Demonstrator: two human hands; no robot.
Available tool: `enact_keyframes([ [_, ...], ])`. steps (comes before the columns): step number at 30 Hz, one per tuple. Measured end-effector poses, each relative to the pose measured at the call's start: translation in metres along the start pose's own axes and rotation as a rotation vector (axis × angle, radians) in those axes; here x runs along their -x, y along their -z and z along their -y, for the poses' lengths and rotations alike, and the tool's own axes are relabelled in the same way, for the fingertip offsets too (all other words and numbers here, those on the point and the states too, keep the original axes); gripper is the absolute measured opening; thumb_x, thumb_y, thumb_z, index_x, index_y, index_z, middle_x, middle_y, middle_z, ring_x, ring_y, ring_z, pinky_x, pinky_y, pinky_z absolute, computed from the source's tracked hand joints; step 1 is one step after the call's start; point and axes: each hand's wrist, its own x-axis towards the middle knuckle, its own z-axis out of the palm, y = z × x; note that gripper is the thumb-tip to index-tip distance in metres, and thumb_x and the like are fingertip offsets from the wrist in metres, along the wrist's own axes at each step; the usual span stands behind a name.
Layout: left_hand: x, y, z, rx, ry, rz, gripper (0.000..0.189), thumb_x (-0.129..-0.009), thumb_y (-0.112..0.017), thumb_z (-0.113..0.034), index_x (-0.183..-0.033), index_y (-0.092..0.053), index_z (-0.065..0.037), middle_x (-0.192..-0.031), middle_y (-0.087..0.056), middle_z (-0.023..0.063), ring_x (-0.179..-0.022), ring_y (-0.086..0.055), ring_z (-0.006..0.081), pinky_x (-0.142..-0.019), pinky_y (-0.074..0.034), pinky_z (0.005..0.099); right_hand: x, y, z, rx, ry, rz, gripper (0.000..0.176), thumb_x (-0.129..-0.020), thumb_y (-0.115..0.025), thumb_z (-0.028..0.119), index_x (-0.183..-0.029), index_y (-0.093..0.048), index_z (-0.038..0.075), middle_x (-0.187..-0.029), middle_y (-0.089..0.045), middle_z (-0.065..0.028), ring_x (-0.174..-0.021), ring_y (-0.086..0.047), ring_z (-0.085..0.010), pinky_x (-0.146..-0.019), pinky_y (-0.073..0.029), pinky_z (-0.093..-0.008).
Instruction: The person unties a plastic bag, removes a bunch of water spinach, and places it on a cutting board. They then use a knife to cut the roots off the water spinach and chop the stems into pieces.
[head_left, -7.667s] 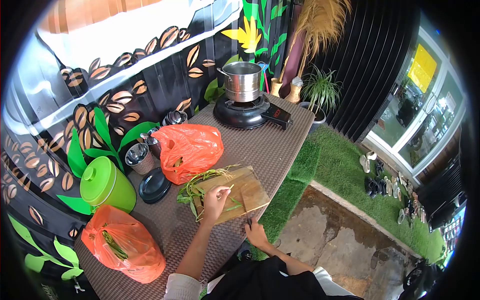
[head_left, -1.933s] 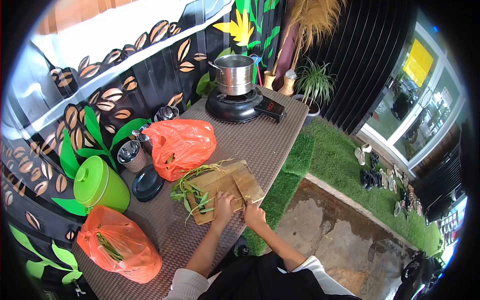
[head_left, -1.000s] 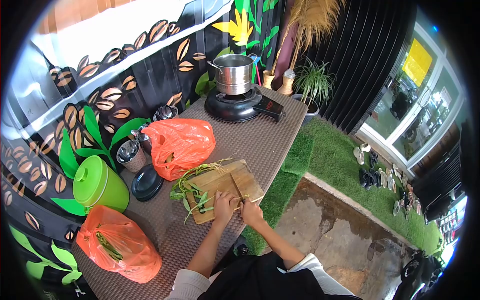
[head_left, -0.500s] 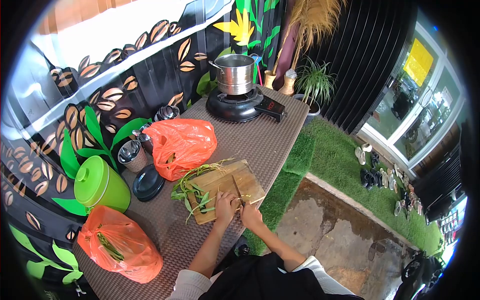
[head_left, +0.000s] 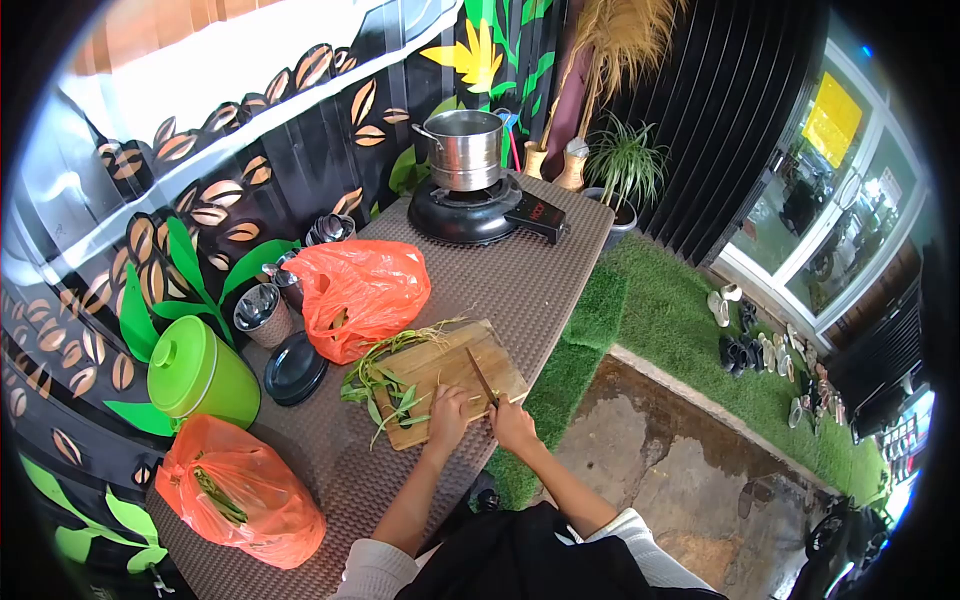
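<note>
Lower centre of the frame: my right hand [head_left: 512, 425] grips a knife [head_left: 482, 377] over the cutting board [head_left: 460, 352], and my left hand [head_left: 447, 415] pinches green stems [head_left: 385, 385] flat. Best to keep my fingertips curled back from the blade.

Brown woven-texture table [head_left: 520, 280] runs near-left to far-centre. Left: black wall w/ painted tan coffee beans & green leaves [head_left: 230, 150]. Far right: black vertical-slat wall [head_left: 730, 130]. Green artificial-grass mat [head_left: 680, 330] right of table, wet concrete floor [head_left: 660, 470] nearer. Glass-paned windows [head_left: 830, 230] far right, bright daylight thru them.
</note>
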Motion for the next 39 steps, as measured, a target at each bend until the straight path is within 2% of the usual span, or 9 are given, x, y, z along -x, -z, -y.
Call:
enact_keyframes([
  [6, -0.003, -0.011, 0.004, 0.004, 0.061, -0.006, 0.02, -0.077, -0.061, 0.001, -0.096, -0.064, -0.001, -0.091, -0.064, 0.0122, -0.088, -0.054, 0.0317, -0.08, -0.044, 0.0393, -0.004, 0.002, -0.002, 0.023, 0.022, 0.05, 0.034, -0.094, -0.047, 0.03, -0.105, -0.047, -0.003, -0.088, -0.063, -0.0297, -0.082, -0.063, -0.0462, -0.072, -0.051, -0.0537],
  [11, -0.005, -0.006, -0.007, 0.015, 0.077, -0.01, 0.02, -0.078, -0.061, 0.001, -0.097, -0.063, -0.002, -0.089, -0.065, 0.0114, -0.087, -0.055, 0.0312, -0.078, -0.043, 0.0389, 0.008, -0.01, 0.009, 0.068, 0.007, -0.018, 0.036, -0.093, -0.048, 0.03, -0.104, -0.046, -0.004, -0.085, -0.063, -0.0318, -0.082, -0.065, -0.0434, -0.069, -0.053, -0.0511],
  [13, -0.005, -0.006, -0.006, 0.019, 0.076, -0.003, 0.015, -0.08, -0.059, -0.004, -0.095, -0.063, -0.007, -0.089, -0.065, 0.0079, -0.086, -0.055, 0.0298, -0.079, -0.043, 0.0397, 0.009, -0.011, 0.009, 0.086, -0.008, -0.002, 0.035, -0.094, -0.048, 0.03, -0.103, -0.046, -0.004, -0.085, -0.063, -0.0317, -0.082, -0.065, -0.0431, -0.068, -0.053, -0.0507],
  [18, -0.005, -0.007, -0.004, 0.031, 0.094, -0.006, 0.013, -0.081, -0.059, -0.005, -0.093, -0.062, -0.007, -0.089, -0.066, 0.007, -0.086, -0.055, 0.0292, -0.079, -0.043, 0.0396, 0.005, -0.012, 0.011, 0.076, -0.041, 0.014, 0.034, -0.094, -0.048, 0.03, -0.102, -0.046, -0.003, -0.085, -0.063, -0.0306, -0.081, -0.065, -0.0442, -0.069, -0.053, -0.0506],
  [23, -0.001, -0.014, 0.002, -0.005, 0.077, -0.044, 0.011, -0.081, -0.06, -0.006, -0.092, -0.062, -0.006, -0.088, -0.066, 0.0069, -0.087, -0.055, 0.029, -0.08, -0.043, 0.0392, -0.009, -0.001, 0.005, 0.013, 0.036, 0.039, 0.034, -0.094, -0.047, 0.029, -0.104, -0.045, -0.004, -0.087, -0.063, -0.0299, -0.081, -0.064, -0.0455, -0.072, -0.052, -0.052],
  [30, -0.003, -0.008, -0.006, 0.032, 0.108, -0.028, 0.01, -0.081, -0.06, -0.005, -0.091, -0.061, -0.005, -0.089, -0.066, 0.0092, -0.088, -0.055, 0.0301, -0.077, -0.045, 0.0391, 0.005, -0.016, 0.01, 0.048, -0.028, -0.008, 0.035, -0.094, -0.047, 0.03, -0.102, -0.047, -0.004, -0.085, -0.063, -0.0298, -0.08, -0.064, -0.0457, -0.07, -0.053, -0.0514],
  [35, -0.003, -0.01, -0.006, 0.023, 0.102, -0.026, 0.009, -0.081, -0.06, -0.004, -0.09, -0.061, -0.004, -0.09, -0.066, 0.0099, -0.087, -0.056, 0.0307, -0.076, -0.045, 0.0394, -0.009, -0.009, 0.004, 0.022, 0.03, 0.036, 0.035, -0.094, -0.047, 0.03, -0.105, -0.045, -0.003, -0.086, -0.063, -0.0299, -0.081, -0.064, -0.0453, -0.07, -0.053, -0.0513],
  [39, -0.003, -0.008, -0.006, 0.025, 0.095, -0.071, 0.012, -0.078, -0.062, -0.001, -0.089, -0.063, -0.004, -0.085, -0.065, 0.009, -0.087, -0.057, 0.0279, -0.077, -0.045, 0.0376, 0.006, -0.014, 0.009, 0.027, 0.002, 0.015, 0.034, -0.094, -0.047, 0.03, -0.105, -0.045, -0.002, -0.087, -0.063, -0.0298, -0.082, -0.064, -0.0457, -0.071, -0.053, -0.052],
])
